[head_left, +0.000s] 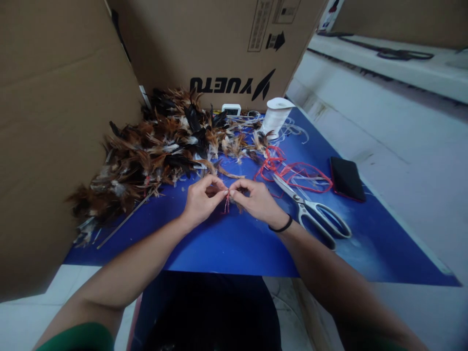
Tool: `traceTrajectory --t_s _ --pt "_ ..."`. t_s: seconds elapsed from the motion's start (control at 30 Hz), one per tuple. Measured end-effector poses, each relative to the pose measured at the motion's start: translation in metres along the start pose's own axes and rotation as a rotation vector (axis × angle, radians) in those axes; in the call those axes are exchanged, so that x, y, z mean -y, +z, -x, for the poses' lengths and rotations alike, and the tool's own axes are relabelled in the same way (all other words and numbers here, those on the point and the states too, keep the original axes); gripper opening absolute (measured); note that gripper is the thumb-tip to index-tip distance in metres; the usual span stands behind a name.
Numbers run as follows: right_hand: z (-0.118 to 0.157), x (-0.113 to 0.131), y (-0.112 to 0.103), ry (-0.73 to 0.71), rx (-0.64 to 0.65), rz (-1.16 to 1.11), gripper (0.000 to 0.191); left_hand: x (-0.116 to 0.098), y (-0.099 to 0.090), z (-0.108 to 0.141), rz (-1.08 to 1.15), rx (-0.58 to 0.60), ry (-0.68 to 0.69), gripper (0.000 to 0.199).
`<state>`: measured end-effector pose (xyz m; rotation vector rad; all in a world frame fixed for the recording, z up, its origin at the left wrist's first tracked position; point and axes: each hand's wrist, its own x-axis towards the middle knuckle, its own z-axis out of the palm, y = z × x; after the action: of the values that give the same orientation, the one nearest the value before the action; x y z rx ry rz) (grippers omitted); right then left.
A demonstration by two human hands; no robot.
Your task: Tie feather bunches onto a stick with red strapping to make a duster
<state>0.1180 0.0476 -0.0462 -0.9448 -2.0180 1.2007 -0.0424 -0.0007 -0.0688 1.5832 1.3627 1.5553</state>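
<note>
My left hand and my right hand meet tip to tip above the blue table, each closed in a pinch. Between them is a short red string whose ends hang down below the fingertips. Brownish feather wisps show under my right fingers; how they join the string is hidden. Just beyond my hands lies a big heap of brown and black feathers. To the right are a loose tangle of red ribbon and large scissors with their handles toward me.
Behind stands a cardboard box, with another cardboard panel at left. A white spool and a small white digital device stand at the back. A black phone lies near the right edge of the blue tabletop.
</note>
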Motion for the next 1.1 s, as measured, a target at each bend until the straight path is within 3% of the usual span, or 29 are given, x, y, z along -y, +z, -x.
traceTrajectory --t_s 0.3,0.67,1.1 --pt "-0.0005 0.0041 -0.0028 0.041 0.029 -0.138 0.013 0.0007 0.0000 -0.0012 0.119 -0.010 -0.074 0.018" --pt "-0.0023 0.0032 -0.0032 0.293 0.083 -0.513 0.016 -0.0018 0.0011 -0.0003 0.141 -0.017 -0.009 0.017" --pt "-0.0030 0.0031 -0.0095 0.328 0.124 -0.504 0.014 -0.0031 0.0006 -0.0018 0.222 0.015 -0.083 0.024"
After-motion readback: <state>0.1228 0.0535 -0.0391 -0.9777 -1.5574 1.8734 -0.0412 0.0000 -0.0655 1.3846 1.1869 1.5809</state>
